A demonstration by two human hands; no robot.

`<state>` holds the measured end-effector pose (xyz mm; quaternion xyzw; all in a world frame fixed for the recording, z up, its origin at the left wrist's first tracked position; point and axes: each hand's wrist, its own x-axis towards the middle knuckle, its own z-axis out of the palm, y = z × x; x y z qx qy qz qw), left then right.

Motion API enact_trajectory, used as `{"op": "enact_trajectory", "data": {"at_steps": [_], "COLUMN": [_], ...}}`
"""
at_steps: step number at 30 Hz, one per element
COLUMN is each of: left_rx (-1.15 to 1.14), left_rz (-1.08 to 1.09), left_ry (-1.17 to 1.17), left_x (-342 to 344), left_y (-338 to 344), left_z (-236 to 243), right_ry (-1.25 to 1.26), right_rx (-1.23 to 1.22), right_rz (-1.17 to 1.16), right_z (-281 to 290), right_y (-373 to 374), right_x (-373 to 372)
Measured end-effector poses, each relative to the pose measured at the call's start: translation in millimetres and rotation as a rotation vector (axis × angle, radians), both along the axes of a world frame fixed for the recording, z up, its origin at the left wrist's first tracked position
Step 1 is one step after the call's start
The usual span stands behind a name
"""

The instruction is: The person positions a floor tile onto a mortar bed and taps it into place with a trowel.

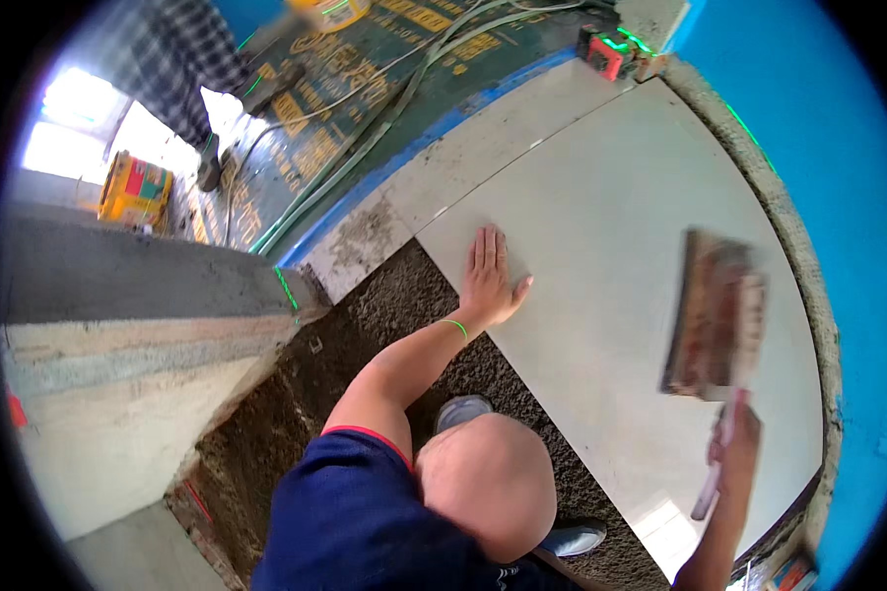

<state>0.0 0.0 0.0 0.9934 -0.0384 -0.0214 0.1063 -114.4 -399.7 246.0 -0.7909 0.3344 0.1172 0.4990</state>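
Head view: right hand clasps a blurred tool while left hand spreads flat on pale tile.

Flat tool near right edge of the tile: motion-blurred, contact unclear. Right hand blurred too. Co-worker cut off above legs.

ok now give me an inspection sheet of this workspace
surface: large pale tile beside rough dark mortar
work items: flat hand tool, blurred, over the tile
clutter: yellow bucket at upper left; red-and-black device at the tile's far end
hands: left hand flat on the tile; right hand grips the tool's handle
cables: pale cables or hoses across a dark sheet
surroundings: blue wall right; another person's legs upper left
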Motion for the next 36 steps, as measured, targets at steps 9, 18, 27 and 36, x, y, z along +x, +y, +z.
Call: {"op": "enact_trajectory", "data": {"at_steps": [9, 18, 27, 36], "left_rx": [0.011, -0.032, -0.061, 0.01], "left_rz": [0.2, 0.212, 0.211, 0.351], "left_ry": [0.062, 0.027, 0.025, -0.044], "left_x": [-13.0, -14.0, -17.5, 6.2], "left_y": [6.1, 7.9, 8.2, 62.0], "left_z": [2.8, 2.8, 2.0, 11.9], "right_ry": [-0.163, 0.042, 0.196, 0.263], "right_rx": [0.138, -0.056, -0.208, -0.123], "right_rz": [-0.103, 0.33, 0.568, 0.241], "right_z": [-104.6, -116.0, -166.5, -181.0], "right_y": [87.7, 125.7, 146.0, 16.8], "right_x": [37.7, 85.1, 89.1, -13.3]}}
